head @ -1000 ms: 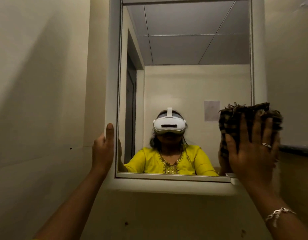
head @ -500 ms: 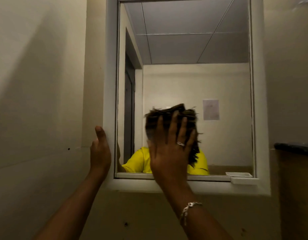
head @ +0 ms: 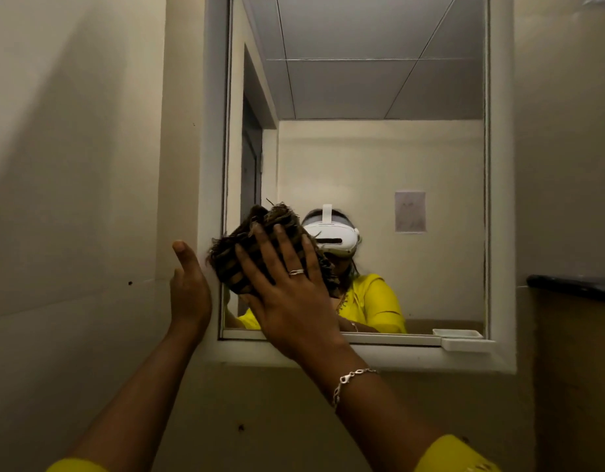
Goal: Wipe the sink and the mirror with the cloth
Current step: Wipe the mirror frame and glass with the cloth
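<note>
A wall mirror in a white frame fills the upper middle of the head view. My right hand lies flat with spread fingers on a dark checked, frayed cloth, pressing it against the glass at the mirror's lower left corner. My left hand rests against the left side of the frame, thumb up, fingers hidden behind the frame's edge. The sink is out of view.
A small white soap tray juts from the frame's lower right corner. A dark ledge sticks out of the wall at the right. A plain wall stands close on the left. The mirror reflects a person in yellow and a doorway.
My right hand has swept the cloth from the mirror's right edge across the lower glass to its left corner. My left hand stayed on the left frame.
</note>
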